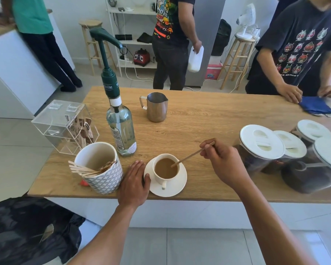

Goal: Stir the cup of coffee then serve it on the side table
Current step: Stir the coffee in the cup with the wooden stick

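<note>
Right hand pinches a wooden stir stick dipped in the coffee cup; left hand, fingers straight, steadies the saucer; serving remains.

- Right hand pinches wooden stirrer; tip in coffee cup.
- Left hand flat on table, thumb touching saucer.

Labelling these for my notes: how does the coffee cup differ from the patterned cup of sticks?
The coffee cup is plain white, low, on a saucer; the patterned cup is taller, grey-and-white, directly on the table. The coffee cup holds milky coffee and one stir stick; the patterned cup holds many sticks. Both are open-topped.
</note>
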Available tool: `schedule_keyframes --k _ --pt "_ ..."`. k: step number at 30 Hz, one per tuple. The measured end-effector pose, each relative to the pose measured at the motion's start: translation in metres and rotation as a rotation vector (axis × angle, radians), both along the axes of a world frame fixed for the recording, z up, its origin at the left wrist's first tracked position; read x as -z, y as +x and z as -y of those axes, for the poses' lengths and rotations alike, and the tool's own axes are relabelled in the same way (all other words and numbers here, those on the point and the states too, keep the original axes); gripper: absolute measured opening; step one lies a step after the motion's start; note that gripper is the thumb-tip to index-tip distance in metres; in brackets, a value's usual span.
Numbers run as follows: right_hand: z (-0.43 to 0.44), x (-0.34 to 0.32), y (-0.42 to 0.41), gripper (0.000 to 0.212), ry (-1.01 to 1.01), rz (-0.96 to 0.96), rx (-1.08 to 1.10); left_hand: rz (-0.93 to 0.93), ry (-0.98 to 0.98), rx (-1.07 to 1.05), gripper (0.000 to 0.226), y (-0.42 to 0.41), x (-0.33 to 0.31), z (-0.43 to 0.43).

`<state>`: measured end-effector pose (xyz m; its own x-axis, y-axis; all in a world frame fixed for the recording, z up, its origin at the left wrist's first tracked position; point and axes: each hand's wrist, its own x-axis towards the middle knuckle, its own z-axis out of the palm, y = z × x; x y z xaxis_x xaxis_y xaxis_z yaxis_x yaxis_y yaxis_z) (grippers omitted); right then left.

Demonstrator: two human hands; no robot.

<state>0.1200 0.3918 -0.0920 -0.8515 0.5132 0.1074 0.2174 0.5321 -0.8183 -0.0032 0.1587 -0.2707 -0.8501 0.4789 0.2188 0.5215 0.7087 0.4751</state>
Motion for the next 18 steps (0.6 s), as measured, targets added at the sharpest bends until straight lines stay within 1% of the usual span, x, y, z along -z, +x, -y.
schedule_keyframes --k 3,12,15,18 --pt "0.0001 -0.0001 0.0012 0.018 0.033 0.030 -0.022 0.000 -0.001 0.005 0.055 0.0002 0.0002 0.0004" --pt "-0.0007 -0.0018 0.0027 0.019 0.005 0.016 -0.006 0.000 0.003 0.011 0.056 0.0008 -0.0017 -0.0001" --pt "0.0002 -0.0011 0.0027 0.018 0.049 0.036 -0.027 -0.004 0.005 0.012 0.056 0.0004 -0.0022 0.0003" --pt "-0.0002 -0.0003 0.0043 0.019 0.015 0.015 -0.017 -0.003 0.004 0.014 0.055 -0.0001 -0.0005 0.0001"
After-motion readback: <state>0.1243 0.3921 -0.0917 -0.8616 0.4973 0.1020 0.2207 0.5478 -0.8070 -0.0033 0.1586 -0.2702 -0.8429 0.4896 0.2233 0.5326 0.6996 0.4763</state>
